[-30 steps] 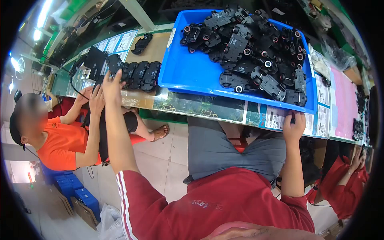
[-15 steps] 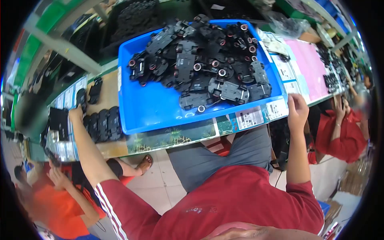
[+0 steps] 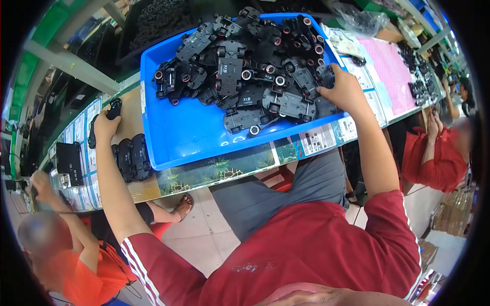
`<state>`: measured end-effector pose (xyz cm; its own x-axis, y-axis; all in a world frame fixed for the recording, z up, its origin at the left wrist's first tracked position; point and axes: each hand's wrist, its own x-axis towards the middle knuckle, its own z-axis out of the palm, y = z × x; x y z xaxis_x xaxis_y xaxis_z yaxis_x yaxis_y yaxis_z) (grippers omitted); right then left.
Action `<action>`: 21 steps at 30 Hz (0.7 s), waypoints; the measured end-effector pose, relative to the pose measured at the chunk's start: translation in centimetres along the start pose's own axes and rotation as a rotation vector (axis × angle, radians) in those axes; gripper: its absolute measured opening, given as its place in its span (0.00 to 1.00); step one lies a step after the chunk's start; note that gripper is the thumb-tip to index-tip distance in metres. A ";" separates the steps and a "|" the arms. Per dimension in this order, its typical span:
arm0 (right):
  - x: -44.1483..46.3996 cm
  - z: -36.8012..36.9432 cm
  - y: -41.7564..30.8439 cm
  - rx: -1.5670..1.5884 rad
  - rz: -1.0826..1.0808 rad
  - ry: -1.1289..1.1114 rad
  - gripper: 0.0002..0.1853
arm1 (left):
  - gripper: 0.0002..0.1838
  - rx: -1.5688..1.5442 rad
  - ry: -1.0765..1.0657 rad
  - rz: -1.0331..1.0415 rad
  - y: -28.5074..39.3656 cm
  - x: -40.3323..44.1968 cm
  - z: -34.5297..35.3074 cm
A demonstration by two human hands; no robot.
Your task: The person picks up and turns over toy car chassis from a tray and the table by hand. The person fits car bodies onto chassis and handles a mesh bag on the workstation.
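A blue bin (image 3: pixel 189 153) in front of me holds a heap of black toy car chassis (image 3: pixel 229 76), many with red-ringed wheels. My right hand (image 3: pixel 344 93) reaches over the bin's right side, its thumb and fingers closed around a toy car chassis (image 3: pixel 325 76) at the edge of the heap. To the left of the bin, my left hand (image 3: pixel 106 126) grips a black toy car chassis (image 3: pixel 115 108) over the table; the hand covers part of it. Another dark chassis (image 3: pixel 92 133) lies right beside that hand.
Several chassis (image 3: pixel 131 157) stand in a row against the bin's left side. A black box (image 3: pixel 69 163) lies farther left, near a person in orange (image 3: pixel 92 270). On the right are a pink sheet (image 3: pixel 385 71), small black parts (image 3: pixel 419 92) and a person in red (image 3: pixel 434 153).
My right hand has moved from outside the bin's right corner onto a chassis inside. My left hand has shifted up and right to the other chassis. The orange-clad person's arm has risen.
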<state>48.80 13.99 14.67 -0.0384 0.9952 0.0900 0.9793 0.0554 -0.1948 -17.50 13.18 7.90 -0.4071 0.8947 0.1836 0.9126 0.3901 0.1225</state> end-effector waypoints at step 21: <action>-7.8 -0.4 4.6 1.734 0.141 0.400 0.30 | 0.43 -1.839 -0.113 -0.131 18.8 -35.4 -5.4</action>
<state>53.69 6.45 13.46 0.3231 0.9358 0.1407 -0.3488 0.2560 -0.9016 13.89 -12.27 8.95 -0.3887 0.9206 0.0377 -0.3400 -0.1813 0.9228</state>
